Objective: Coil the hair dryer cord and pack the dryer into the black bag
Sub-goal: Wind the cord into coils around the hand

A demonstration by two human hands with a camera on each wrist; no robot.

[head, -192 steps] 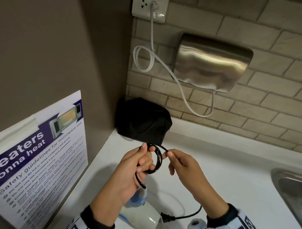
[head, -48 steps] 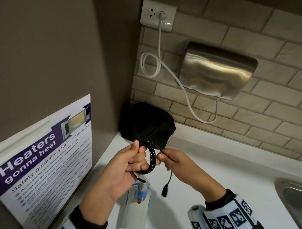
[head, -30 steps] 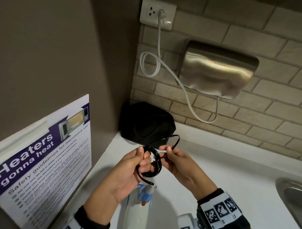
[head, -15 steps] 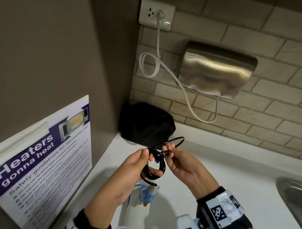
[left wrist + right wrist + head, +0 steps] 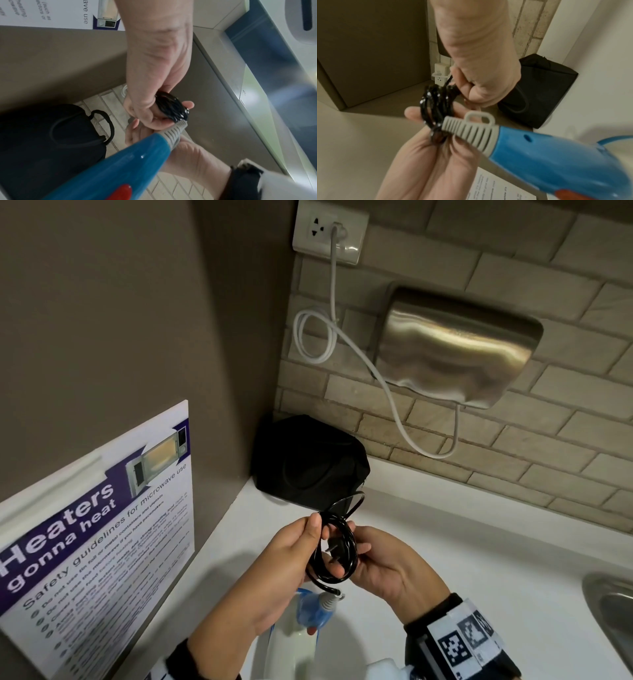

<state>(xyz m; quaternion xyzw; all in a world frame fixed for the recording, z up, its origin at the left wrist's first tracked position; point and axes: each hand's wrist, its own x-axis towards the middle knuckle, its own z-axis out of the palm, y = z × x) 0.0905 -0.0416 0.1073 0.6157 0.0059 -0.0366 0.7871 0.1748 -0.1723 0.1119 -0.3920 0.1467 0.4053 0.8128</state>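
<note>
While the left hand (image 5: 291, 556) is gripping the coiled cord (image 5: 337, 546) between thumb and curled fingers, the right hand (image 5: 387, 566) is pinching the plug (image 5: 331, 550) end and feeding it through the middle of the loops, with a last slack bight arching toward the far side. Both hands are clenched on the cord, neither is free. Hanging below the coil by its ribbed strain relief (image 5: 469, 126), the blue-handled hair dryer (image 5: 123, 166) is dangling near the person, above the white counter (image 5: 462, 542). Sitting in the far left corner of that counter, against the brick wall, the black bag (image 5: 308, 462) is well apart from the hands; whether it is unzipped cannot be told. Judging by this, the coiling step is nearly finishing, the tail being tucked to lock the loops. Next, the plug is probably needing a snug pull so the bundle is not springing apart, then one hand is having to let go, reach far left and open the bag while the other is carrying dryer and coil.
</note>
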